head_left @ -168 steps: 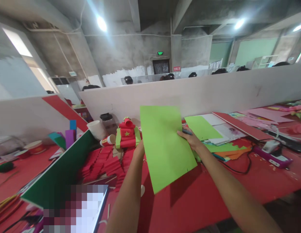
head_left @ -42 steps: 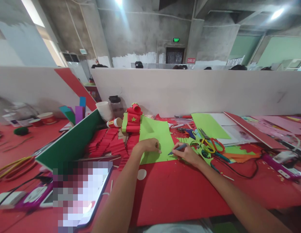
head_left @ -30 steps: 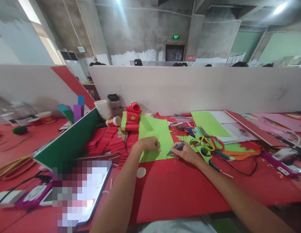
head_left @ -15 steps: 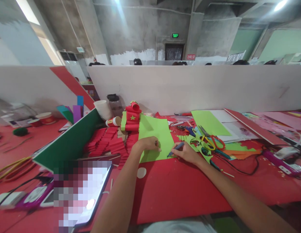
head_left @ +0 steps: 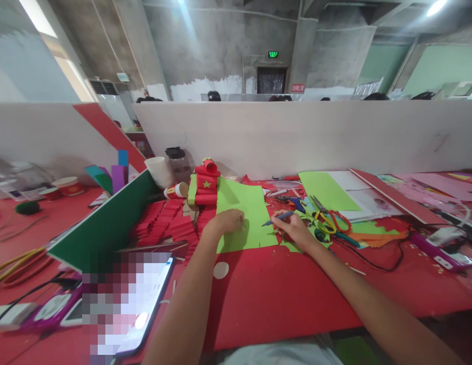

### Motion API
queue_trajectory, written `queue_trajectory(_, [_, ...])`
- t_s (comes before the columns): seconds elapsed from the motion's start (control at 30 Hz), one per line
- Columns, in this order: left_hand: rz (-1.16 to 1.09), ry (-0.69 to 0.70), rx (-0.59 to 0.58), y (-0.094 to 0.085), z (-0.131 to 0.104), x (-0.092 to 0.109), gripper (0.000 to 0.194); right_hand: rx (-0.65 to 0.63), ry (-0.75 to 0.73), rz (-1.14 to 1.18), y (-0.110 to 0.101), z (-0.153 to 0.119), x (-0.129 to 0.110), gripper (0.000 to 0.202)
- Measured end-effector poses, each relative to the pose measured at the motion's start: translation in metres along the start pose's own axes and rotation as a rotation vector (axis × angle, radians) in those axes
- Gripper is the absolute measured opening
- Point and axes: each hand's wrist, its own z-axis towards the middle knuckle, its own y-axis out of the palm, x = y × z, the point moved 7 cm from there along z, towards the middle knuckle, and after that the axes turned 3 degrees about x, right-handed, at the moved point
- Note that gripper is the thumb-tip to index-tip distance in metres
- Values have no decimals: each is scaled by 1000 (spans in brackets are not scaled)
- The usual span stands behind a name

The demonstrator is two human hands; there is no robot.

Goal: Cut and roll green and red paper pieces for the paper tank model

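A bright green sheet of paper point(head_left: 251, 197) lies on the red tabletop in front of me. My left hand point(head_left: 231, 221) is over its left part with the fingers curled in; whether anything is between them is hidden. At the sheet's lower right, my right hand point(head_left: 292, 228) is closed around a dark blue pen point(head_left: 278, 218). The pen's tip points left over the paper; contact with the paper cannot be made out. Beside my right hand are yellow- and red-handled scissors point(head_left: 327, 217) among green scraps. A pale round disc point(head_left: 221, 270) sits below the sheet.
Red folded paper strips point(head_left: 159, 223) and a red paper roll stack with a star point(head_left: 207, 183) lie left of the sheet. A green board point(head_left: 102, 223) leans near a phone point(head_left: 144, 309). More green paper point(head_left: 327, 190) and a purple power strip point(head_left: 444, 251) are at right.
My right hand has lifted the pen's tip up and away from the sheet's lower edge. My left hand has shifted slightly up and left. The view has moved a little.
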Motion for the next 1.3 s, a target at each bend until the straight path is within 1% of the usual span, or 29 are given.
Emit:
queue_trajectory(0.07, [56, -75, 69, -9, -4, -6, 26, 50, 30, 45, -5, 6, 4, 39])
queue_trajectory(0.1, [68, -89, 107, -13, -6, -6, 30, 58, 52, 78, -6, 8, 6, 41])
queue_trajectory(0.13, [66, -68, 148, -16, -7, -3, 34, 47, 77, 120, -6, 11, 7, 42])
queue_trajectory(0.17, [51, -10, 193, -20, -8, 3, 37, 17, 102, 163, -4, 13, 8, 43])
queue_trajectory(0.3, [-107, 350, 385, -32, -14, 43, 49, -181, 245, 233, 10, 12, 3, 48])
queue_trajectory(0.33, [-177, 405, 427, -36, -16, 50, 50, -214, 275, 241, 13, 11, 1, 48])
queue_trajectory(0.37, [-271, 427, 468, -40, -17, 53, 51, -239, 289, 250, 15, 10, -2, 46])
queue_trajectory(0.4, [-387, 409, 507, -43, -17, 53, 50, -253, 286, 259, 17, 10, -5, 44])
queue_trajectory(0.43, [-517, 357, 533, -46, -17, 50, 48, -255, 266, 267, 18, 11, -9, 42])
queue_trajectory(0.47, [-642, 286, 527, -46, -16, 46, 46, -243, 233, 270, 19, 13, -12, 40])
queue_trajectory(0.5, [-746, 218, 482, -44, -15, 43, 45, -217, 193, 269, 18, 16, -15, 39])
queue_trajectory(0.53, [-817, 169, 403, -39, -14, 43, 45, -181, 150, 262, 16, 20, -19, 39])
queue_trajectory(0.57, [-845, 161, 292, -32, -14, 47, 46, -146, 107, 245, 15, 23, -22, 38])
queue_trajectory(0.6, [-839, 187, 194, -26, -16, 53, 46, -122, 66, 214, 14, 27, -26, 36])
queue_trajectory(0.63, [-814, 223, 139, -23, -18, 59, 45, -111, 29, 170, 15, 29, -29, 35])
queue_trajectory(0.67, [-785, 251, 130, -21, -20, 63, 44, -112, -5, 115, 17, 32, -33, 33])
queue_trajectory(0.73, [-754, 259, 196, -21, -22, 66, 43, -128, -55, 5, 22, 34, -41, 31])
queue_trajectory(0.8, [-787, 228, 270, -20, -24, 65, 43, -137, -79, -52, 27, 36, -48, 30])
queue_trajectory(0.9, [-914, 175, 328, -16, -28, 63, 40, -171, -94, -63, 35, 37, -53, 30])
queue_trajectory(1.0, [-1008, 104, 389, -11, -31, 55, 38, -215, -99, -61, 40, 39, -50, 30])
queue_trajectory(1.07, [-1045, 54, 435, -8, -33, 46, 35, -212, -83, -42, 39, 42, -41, 33])
queue_trajectory(1.13, [-1058, 16, 480, -4, -35, 37, 32, -169, -53, -23, 34, 44, -28, 36])
queue_trajectory(1.23, [-1031, 1, 513, 4, -40, 28, 27, -66, -4, -30, 22, 44, -4, 32])
queue_trajectory(1.3, [-996, -17, 528, 10, -44, 27, 27, -30, 12, -54, 17, 41, 9, 28])
